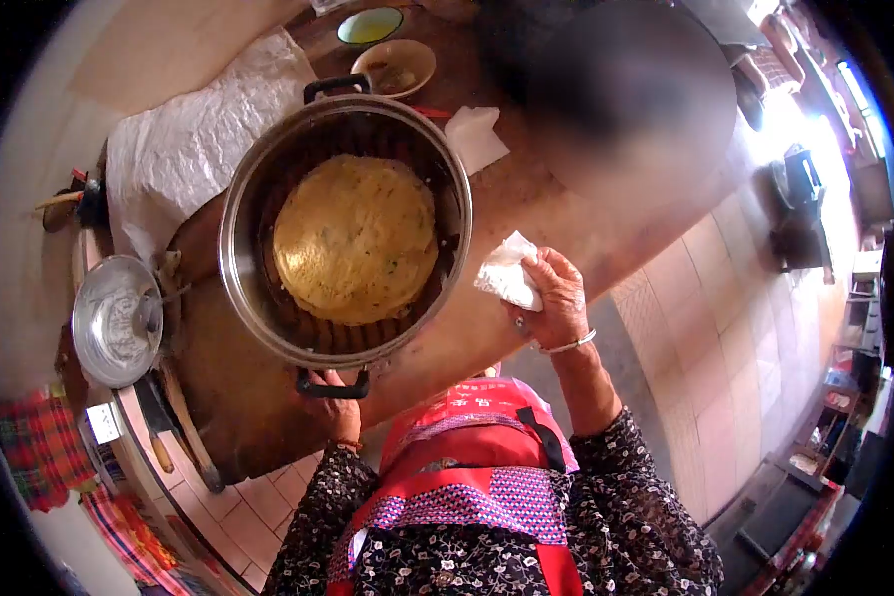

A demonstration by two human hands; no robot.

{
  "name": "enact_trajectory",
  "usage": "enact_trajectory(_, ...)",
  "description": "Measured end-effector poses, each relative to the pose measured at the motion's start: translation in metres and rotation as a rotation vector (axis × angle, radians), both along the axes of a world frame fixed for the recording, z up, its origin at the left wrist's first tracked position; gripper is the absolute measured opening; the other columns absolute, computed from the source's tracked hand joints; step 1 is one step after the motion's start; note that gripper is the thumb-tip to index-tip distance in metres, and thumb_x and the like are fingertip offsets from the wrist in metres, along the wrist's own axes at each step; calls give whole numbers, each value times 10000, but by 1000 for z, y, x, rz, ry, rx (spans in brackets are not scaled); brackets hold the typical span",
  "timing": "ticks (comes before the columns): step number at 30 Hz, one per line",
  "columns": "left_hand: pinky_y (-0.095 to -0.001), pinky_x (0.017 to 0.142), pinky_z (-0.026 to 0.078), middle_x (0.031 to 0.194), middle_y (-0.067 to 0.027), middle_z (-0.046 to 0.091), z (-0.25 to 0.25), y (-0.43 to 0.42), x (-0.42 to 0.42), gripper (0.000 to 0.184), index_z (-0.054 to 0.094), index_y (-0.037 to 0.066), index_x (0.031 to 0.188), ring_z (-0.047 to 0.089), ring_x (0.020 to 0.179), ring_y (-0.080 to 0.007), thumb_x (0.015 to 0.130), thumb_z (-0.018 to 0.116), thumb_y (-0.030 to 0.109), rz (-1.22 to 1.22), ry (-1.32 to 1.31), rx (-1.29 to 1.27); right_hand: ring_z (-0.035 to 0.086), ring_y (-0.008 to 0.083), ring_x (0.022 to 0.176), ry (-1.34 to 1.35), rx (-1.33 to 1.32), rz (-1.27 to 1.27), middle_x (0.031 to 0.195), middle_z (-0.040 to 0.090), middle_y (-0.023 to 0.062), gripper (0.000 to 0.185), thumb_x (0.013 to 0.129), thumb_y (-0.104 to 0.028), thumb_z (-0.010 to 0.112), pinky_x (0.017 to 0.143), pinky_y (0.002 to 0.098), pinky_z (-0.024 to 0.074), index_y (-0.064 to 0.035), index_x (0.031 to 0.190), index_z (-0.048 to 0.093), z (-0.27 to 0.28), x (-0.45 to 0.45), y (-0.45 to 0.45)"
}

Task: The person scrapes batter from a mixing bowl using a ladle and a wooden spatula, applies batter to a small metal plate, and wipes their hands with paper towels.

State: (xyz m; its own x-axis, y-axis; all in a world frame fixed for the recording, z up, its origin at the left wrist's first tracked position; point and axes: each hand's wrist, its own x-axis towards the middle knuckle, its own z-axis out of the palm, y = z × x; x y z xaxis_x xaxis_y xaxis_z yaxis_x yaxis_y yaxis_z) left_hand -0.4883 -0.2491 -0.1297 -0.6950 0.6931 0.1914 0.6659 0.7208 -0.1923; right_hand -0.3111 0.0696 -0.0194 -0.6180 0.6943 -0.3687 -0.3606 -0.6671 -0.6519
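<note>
A large steel pot [230, 238] with black handles stands on the wooden table. Inside it lies a round golden flatbread [356, 238] flecked with green, flat on a ridged dark surface. My left hand [334, 415] is at the near side of the pot, its fingers closed around the near black handle [346, 385] and partly hidden by it. To the right of the pot, my right hand [556, 298] pinches a crumpled white paper napkin [509, 271] above the table edge. A bracelet circles that wrist.
A white sheet of plastic [209, 119] lies left of the pot. Behind are a shallow bowl [395, 68], a green-rimmed bowl [371, 25] and white paper [477, 139]. A metal bowl [117, 320] with white residue sits far left, near a knife [154, 412]. A blurred dark shape covers the upper right.
</note>
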Motion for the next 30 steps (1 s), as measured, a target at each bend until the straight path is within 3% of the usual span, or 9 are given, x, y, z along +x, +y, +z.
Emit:
enact_trajectory(4,-486,957,342,1248,-256,450,-25,-13,-3,386,431,-10,1238,436,1129,-419,925,399,216,88,-74,44,623,192,644,-59,3,18,781,626,86,120,855,-125,577,434,305,495,-8,883,570,20,1,-25)
enact_trajectory(5,-461,974,326,1214,-231,476,-61,-27,-14,373,449,-28,1206,430,1133,-396,904,448,190,157,-199,227,623,185,658,-87,84,31,764,623,80,143,852,-118,561,467,304,504,4,925,571,22,2,-31)
enact_trajectory(8,-435,965,327,1162,-209,504,-26,-11,2,343,466,-29,1178,445,1087,-368,884,493,145,203,-483,785,619,175,682,-94,124,22,809,606,88,196,836,-83,520,537,284,507,31,985,577,39,5,-52)
enact_trajectory(11,-443,927,362,1140,-197,508,2,-9,20,302,483,3,1159,465,1043,-353,886,486,132,-137,-136,327,605,155,707,-170,214,1,862,598,89,246,826,-53,486,596,253,493,48,1025,589,33,17,-68)
enact_trajectory(17,-382,983,366,1231,-124,486,83,32,81,368,445,18,1244,443,1176,-247,935,459,218,-352,-1770,1155,614,154,852,-593,1002,113,894,650,92,251,853,-47,493,742,261,484,-23,1070,618,69,26,-123)
enact_trajectory(20,-384,987,372,1238,-110,485,135,73,93,416,397,36,1293,450,1175,-235,943,455,254,-208,-2320,1472,556,327,1061,-608,1604,164,1082,609,144,293,814,-87,553,910,405,425,-55,1102,592,53,29,-145)
enact_trajectory(21,-388,986,376,1238,-113,486,151,79,94,437,376,43,1310,454,1175,-239,945,454,270,-128,-2548,1596,431,367,1198,-648,1680,239,1220,528,147,360,784,-118,589,992,466,328,-77,1140,569,53,31,-153)
enact_trajectory(24,-365,890,448,1215,-110,514,152,86,102,407,430,32,1265,521,1081,-217,945,453,283,-39,-2422,1623,298,384,1291,-739,1616,386,1356,389,170,461,754,-188,644,1035,498,251,-127,1201,547,66,54,-163)
enact_trajectory(30,-324,763,495,1140,-84,544,139,113,139,364,462,37,1225,559,973,-189,940,470,263,169,-2557,1507,442,394,1190,-526,1363,355,1344,371,227,375,798,-66,587,954,394,421,-49,1169,544,52,76,-137)
